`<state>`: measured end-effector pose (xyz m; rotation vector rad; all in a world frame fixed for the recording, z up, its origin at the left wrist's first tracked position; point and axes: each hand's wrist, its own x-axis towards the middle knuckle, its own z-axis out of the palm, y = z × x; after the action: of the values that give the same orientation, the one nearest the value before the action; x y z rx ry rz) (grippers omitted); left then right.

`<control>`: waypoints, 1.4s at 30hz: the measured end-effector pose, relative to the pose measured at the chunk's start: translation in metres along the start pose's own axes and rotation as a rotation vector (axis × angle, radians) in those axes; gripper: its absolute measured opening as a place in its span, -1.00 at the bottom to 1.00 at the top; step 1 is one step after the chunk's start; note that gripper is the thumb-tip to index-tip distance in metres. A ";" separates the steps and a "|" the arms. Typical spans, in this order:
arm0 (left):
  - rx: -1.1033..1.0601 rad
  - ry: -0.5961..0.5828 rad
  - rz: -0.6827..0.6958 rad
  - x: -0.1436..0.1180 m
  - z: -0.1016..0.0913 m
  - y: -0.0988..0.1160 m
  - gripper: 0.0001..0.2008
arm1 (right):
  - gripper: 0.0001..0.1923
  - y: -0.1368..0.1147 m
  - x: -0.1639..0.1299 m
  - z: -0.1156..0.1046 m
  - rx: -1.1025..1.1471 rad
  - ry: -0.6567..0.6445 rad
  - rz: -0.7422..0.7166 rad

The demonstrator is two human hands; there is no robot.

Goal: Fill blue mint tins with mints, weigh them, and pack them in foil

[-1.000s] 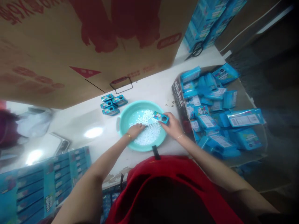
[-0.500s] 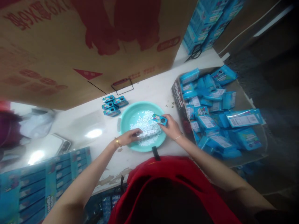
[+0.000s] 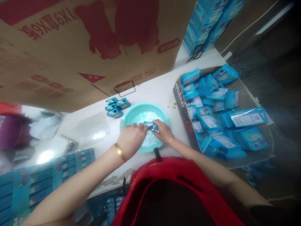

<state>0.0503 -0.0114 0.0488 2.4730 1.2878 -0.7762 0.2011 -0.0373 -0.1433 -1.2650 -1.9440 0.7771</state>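
Observation:
A teal plastic basin (image 3: 131,114) sits on the white table and holds a heap of small white candies (image 3: 150,117). Over the basin, my right hand (image 3: 163,131) grips a small blue tin (image 3: 150,126) by its right end. My left hand (image 3: 131,141), with a gold bangle on the wrist, is closed and touches the tin's left end. I cannot tell whether the left hand holds candies. Three more small blue tins (image 3: 115,107) lie grouped on the table just left of the basin.
A big brown cardboard box (image 3: 94,47) with red print stands behind the basin. An open carton (image 3: 180,97) on the right holds several blue packets. Blue display boxes (image 3: 47,179) lie at lower left, scissors (image 3: 197,51) at the back, and a stack of blue cartons (image 3: 207,22).
My left hand lifted out of the candies and came up to the tin. My right hand brought the tin leftward and nearer, over the basin's middle.

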 end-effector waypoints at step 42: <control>-0.050 -0.065 0.005 0.007 0.013 -0.016 -0.77 | -0.60 0.010 0.002 0.008 0.004 0.001 -0.075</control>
<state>0.0365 -0.0029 0.0344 2.3909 1.2623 -0.8062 0.1987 -0.0331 -0.1553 -1.1831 -1.9767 0.7420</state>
